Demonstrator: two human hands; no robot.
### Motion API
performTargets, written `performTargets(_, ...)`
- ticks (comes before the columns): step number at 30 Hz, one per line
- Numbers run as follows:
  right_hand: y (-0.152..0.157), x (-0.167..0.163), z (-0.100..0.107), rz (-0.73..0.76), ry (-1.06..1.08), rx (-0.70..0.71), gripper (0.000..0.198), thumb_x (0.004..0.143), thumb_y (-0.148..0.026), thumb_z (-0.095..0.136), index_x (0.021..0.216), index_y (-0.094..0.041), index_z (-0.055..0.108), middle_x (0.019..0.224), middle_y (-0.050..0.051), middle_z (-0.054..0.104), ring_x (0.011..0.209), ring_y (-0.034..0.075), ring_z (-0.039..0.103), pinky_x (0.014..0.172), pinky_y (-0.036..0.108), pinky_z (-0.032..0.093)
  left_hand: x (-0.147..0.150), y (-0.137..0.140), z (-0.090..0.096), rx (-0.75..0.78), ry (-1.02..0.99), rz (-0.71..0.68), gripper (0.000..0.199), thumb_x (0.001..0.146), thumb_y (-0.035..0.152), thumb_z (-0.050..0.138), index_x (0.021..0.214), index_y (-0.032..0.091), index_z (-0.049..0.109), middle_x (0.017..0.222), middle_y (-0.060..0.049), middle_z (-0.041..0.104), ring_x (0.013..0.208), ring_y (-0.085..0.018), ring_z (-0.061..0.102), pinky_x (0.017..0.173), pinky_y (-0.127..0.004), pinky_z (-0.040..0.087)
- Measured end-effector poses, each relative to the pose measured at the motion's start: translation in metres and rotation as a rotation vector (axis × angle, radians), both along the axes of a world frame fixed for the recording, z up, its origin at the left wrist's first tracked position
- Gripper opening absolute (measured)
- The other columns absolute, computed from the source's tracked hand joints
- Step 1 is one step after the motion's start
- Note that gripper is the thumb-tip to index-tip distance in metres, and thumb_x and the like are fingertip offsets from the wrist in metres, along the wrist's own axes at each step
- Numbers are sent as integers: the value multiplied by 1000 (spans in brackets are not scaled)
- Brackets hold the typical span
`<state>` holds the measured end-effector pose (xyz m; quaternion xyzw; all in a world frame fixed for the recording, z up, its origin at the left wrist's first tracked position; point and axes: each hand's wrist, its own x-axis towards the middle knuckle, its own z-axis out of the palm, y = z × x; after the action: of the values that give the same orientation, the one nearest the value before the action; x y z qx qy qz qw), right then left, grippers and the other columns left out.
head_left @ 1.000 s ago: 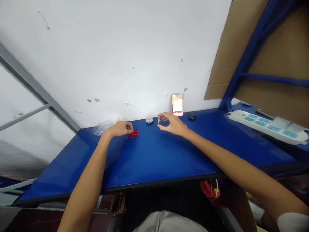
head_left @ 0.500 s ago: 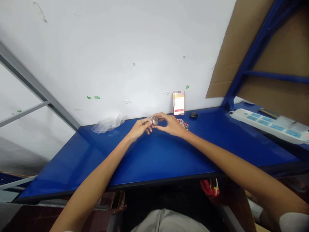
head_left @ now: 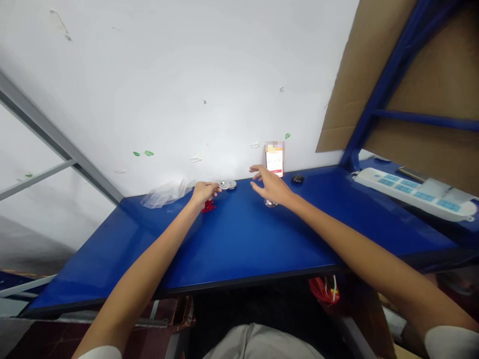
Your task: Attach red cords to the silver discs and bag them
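head view: two silver discs lie side by side to the left of the phone (head_left: pixel 275 162), on the blue table (head_left: pixel 232 244). the left disc (head_left: pixel 223 185) is farther from the phone, and the right disc (head_left: pixel 232 185) sits between it and the phone. the left hand (head_left: pixel 205 192) is beside the left disc, fingers bent in and tips at its rim; at this size i cannot tell whether they grip the disc or only touch it. just below that hand, well left of the phone and nearer the person, is a small heap of red pieces (head_left: pixel 208 206), partly hidden by the hand.

the right hand (head_left: pixel 272 187) is in front of the phone, thumb and fingers spread apart with nothing between them. a shiny metal piece (head_left: pixel 270 203) shows under its palm, on the person's side of the phone, mostly covered.

farther out, a small black object (head_left: pixel 298 179) lies just right of the phone. a clear plastic bag (head_left: pixel 164 195) is crumpled well to the phone's left, past the left hand. a white power strip (head_left: pixel 411 194) with blue sockets lies far to the phone's right, and the phone itself stands upright by the white wall (head_left: pixel 224 60) behind it. cardboard (head_left: pixel 342 85) and a blue frame (head_left: pixel 377 92) rise to the phone's right.
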<state>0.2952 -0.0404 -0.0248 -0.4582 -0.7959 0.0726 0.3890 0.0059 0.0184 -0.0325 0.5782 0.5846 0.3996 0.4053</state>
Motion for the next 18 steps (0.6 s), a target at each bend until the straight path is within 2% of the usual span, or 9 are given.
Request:
performTargets(6, 2, 3, -1, 29, -30, -24, 47, 101, -28, 61, 146, -26, 51, 134, 9, 75, 107, 25, 77, 90, 42, 61, 13, 31, 1, 6, 196, -19, 30, 80, 37, 78, 59, 18, 69, 55, -4, 62, 46, -12, 46, 51, -28, 34)
performTargets(9, -2, 3, 5, 8, -32, -20, 43, 101, -27, 60, 144, -26, 53, 129, 8, 78, 102, 25, 78, 89, 40, 61, 14, 31, 0, 131, 356, -6, 36, 83, 42, 79, 58, 19, 68, 57, -4, 64, 53, -16, 53, 57, -29, 35)
performTargets(13, -2, 11, 15, -18, -83, -11, 38, 100, -25, 59, 138, -25, 62, 123, 7, 80, 102, 25, 77, 86, 38, 60, 10, 11, 3, 303, 531, -14, 42, 93, 51, 70, 64, 21, 70, 63, -5, 69, 61, -20, 59, 62, -31, 35)
performTargets(16, 5, 25, 17, -26, -265, -69, 28, 94, -18, 61, 117, -24, 76, 115, 7, 82, 104, 28, 76, 85, 36, 58, 10, -14, 5, 323, 534, -65, 43, 98, 52, 63, 67, 21, 70, 65, -4, 69, 62, -20, 60, 64, -32, 36)
performTargets(18, 10, 35, 17, -55, -401, -161, 25, 88, -15, 64, 103, -24, 82, 108, 7, 83, 99, 28, 76, 79, 34, 56, 14, -29, 6, 353, 549, -114, 42, 98, 51, 63, 68, 22, 68, 65, -3, 69, 61, -20, 60, 63, -32, 35)
